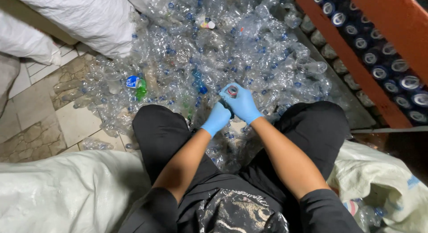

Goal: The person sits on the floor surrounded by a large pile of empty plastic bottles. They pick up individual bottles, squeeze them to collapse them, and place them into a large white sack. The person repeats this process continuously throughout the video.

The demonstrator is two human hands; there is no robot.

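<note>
Both my hands wear blue gloves and meet between my knees above a heap of clear plastic bottles. My right hand grips a small can-like thing with a red and white end, held up at its fingertips. My left hand closes on the lower part of the same thing, just below the right hand. What lies under the palms is hidden.
A green bottle with a blue label lies left in the heap. White sacks sit at upper left, lower left and lower right. An orange beam runs diagonally at right over stacked bottles. Tiled floor shows at left.
</note>
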